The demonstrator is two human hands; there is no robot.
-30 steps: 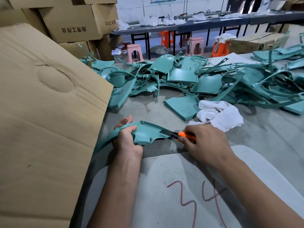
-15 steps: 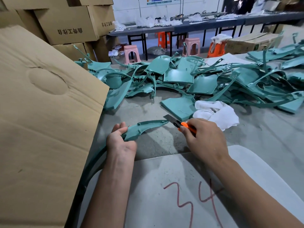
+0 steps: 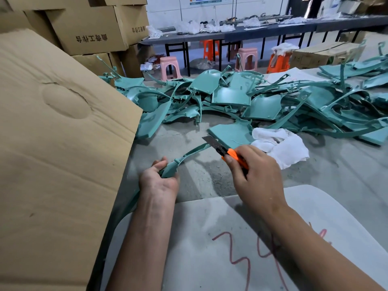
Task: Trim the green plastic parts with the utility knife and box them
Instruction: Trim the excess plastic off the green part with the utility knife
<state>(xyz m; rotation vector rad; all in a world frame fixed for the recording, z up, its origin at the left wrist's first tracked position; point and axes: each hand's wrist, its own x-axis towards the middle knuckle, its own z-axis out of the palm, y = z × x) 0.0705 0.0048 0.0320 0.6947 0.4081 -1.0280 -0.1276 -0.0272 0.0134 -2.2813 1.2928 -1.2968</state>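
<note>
Beside a tall cardboard flap (image 3: 63,143) at a grey table (image 3: 336,175), a person trims a curved green plastic part (image 3: 189,154). Left hand (image 3: 159,181) fingers are clamped around the part's near end, just right of the flap. Right hand (image 3: 254,175) fingers are curled tight on an orange utility knife (image 3: 228,153), its blade meeting the part's far tip. Farther from the flap lie a white cloth (image 3: 281,145) and a heap of green parts (image 3: 252,101).

I count: knife (image 3: 225,151) 1 | rag (image 3: 281,147) 1 | pink stools (image 3: 169,67) 2 | orange stools (image 3: 210,49) 2 | green parts (image 3: 231,95) one heap, too tangled to number
</note>
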